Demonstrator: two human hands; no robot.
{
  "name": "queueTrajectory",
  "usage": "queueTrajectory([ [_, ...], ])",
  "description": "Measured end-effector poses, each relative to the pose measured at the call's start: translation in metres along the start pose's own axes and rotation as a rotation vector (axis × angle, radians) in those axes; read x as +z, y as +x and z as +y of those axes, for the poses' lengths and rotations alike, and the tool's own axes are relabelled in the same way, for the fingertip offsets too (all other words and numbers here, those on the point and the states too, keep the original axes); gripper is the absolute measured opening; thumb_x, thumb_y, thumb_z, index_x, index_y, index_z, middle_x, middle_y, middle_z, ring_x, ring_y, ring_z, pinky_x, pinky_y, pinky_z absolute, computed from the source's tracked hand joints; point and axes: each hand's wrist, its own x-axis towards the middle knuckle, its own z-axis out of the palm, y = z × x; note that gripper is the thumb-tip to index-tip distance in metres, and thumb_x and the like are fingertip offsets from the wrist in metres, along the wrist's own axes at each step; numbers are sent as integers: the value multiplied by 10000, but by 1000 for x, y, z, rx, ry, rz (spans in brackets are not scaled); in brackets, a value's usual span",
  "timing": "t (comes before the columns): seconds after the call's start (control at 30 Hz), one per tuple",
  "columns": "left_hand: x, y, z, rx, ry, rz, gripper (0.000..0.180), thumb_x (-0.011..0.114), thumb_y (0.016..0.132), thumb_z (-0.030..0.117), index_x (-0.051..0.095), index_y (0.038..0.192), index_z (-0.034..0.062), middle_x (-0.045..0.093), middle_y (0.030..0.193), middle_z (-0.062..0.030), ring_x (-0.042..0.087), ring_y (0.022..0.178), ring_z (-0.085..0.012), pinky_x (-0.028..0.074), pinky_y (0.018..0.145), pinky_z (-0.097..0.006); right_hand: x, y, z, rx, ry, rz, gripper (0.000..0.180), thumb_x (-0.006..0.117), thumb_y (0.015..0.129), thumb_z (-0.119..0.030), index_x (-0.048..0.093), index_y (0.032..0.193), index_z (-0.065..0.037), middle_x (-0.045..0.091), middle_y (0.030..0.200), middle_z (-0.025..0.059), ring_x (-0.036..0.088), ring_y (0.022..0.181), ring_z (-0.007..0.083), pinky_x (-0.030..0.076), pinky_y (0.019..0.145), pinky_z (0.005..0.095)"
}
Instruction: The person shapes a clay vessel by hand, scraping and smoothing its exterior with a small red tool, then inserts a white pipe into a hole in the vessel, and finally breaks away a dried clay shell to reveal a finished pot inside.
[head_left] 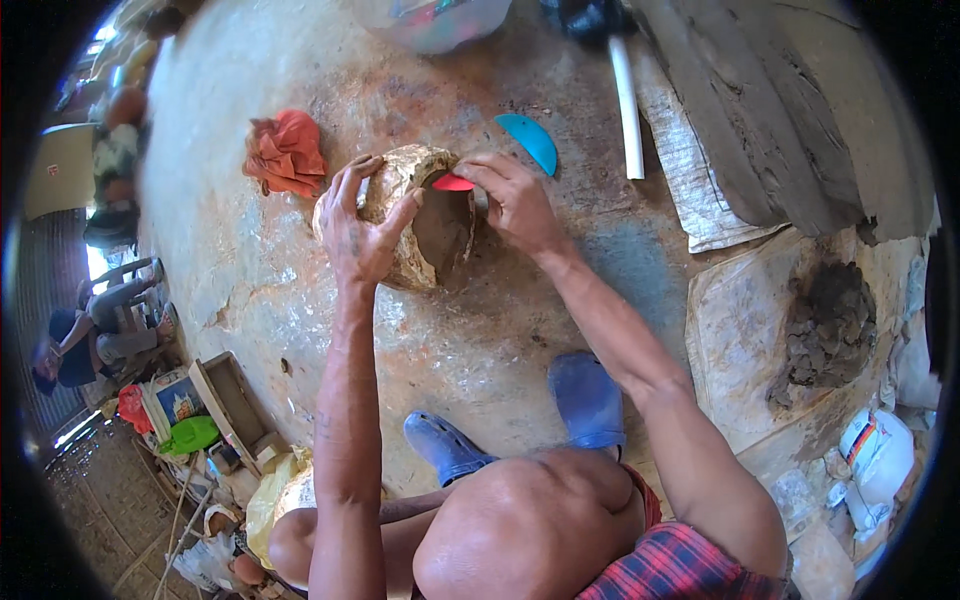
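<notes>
A rounded, hollow vessel-shaped mold (408,170) with a rough, cream-and-brown outside lies on its side on the floor. Brown clay (440,238) lines its opening, which faces right. My left hand (362,225) grips the mold from the left, fingers over its outside and thumb toward the rim. Pinched in my right hand (515,205) is a small red scraper (453,183), held at the upper edge of the opening; its full shape is hidden by the fingers. A blue half-moon scraper (530,142) lies beyond my right hand. A crumpled orange cloth (285,152) sits left of the mold.
Grey clay slabs (770,110) rest on a white sack at the far right, beside a white pipe (627,110). A clay heap (832,325) lies nearer. A wooden box (228,405) and clutter stand at left, where another person (100,325) sits. My feet wear blue clogs (440,445).
</notes>
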Motion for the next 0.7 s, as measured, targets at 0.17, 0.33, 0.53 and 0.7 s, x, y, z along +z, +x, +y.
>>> queueTrajectory([
  [0.17,1,2,2,-31,-5,9,599,875,739,420,737,1235,113,718,1297,-109,646,1232,-338,439,1088,-476,11,-6,2,11,-5,8,461,676,727,70,737,1172,-38,722,1203,148,669,1141,377,557,994,472],
  [0.33,3,1,1,-115,-51,11,575,863,732,390,753,1216,99,727,1299,-115,648,1239,-326,432,1118,-469,19,-34,-8,128,2,-24,478,569,719,135,723,1149,-8,711,1113,186,683,1046,410,563,898,485],
  [0.53,6,2,3,-135,-74,20,575,847,732,380,758,1215,81,728,1309,-127,645,1246,-338,433,1126,-464,34,-71,-36,397,2,70,277,559,750,132,679,969,12,666,897,215,663,811,430,505,685,490],
  [0.7,5,-4,-2,-89,-81,53,573,841,735,364,754,1220,71,727,1317,-131,642,1249,-345,429,1129,-461,38,-69,-73,534,42,112,127,573,774,108,628,859,31,629,777,240,650,717,443,472,627,484],
])
